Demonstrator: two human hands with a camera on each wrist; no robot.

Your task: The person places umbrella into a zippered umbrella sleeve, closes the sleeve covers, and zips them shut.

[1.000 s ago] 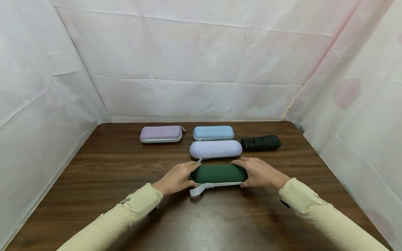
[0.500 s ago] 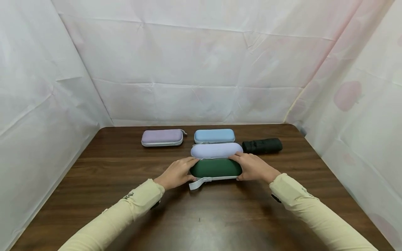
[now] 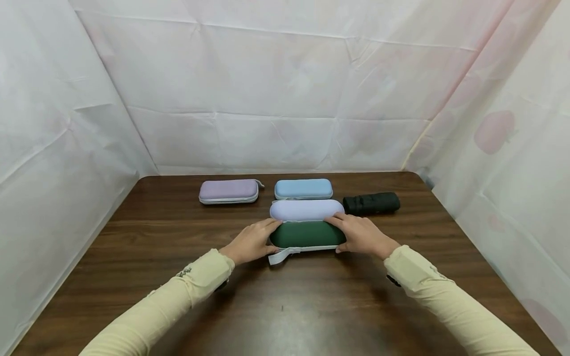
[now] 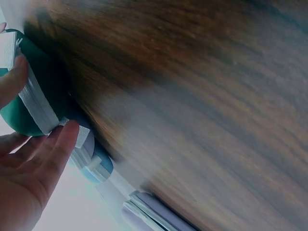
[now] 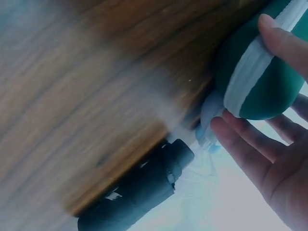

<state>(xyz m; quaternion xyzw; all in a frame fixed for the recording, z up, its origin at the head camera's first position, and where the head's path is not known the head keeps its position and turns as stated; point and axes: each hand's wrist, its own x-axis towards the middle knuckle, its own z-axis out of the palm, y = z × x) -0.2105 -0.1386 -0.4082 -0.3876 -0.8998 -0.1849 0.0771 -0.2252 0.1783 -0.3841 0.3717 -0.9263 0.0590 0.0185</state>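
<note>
A dark green zip case [image 3: 307, 235] with a white zipper band and a white strap loop [image 3: 280, 256] lies on the table, right in front of a lavender case [image 3: 307, 210]. My left hand [image 3: 251, 241] grips its left end, thumb on the near side and fingers on the far side. At the other end my right hand [image 3: 362, 234] holds it the same way. In the left wrist view the thumb lies by the zipper of the green case [image 4: 45, 77]. The right wrist view shows the thumb across the zipper band [image 5: 255, 65].
Behind the lavender case sits a light blue case [image 3: 304, 189]. A mauve case [image 3: 229, 191] lies at the back left. To the right is a black rolled bundle, perhaps a folded umbrella [image 3: 371, 203]. White sheets [image 3: 276, 89] enclose the wooden table [image 3: 178, 232] at the back and sides.
Both hands have pushed the green case away from me, up against the lavender case; the gap between them has closed. In the last half second little has moved.
</note>
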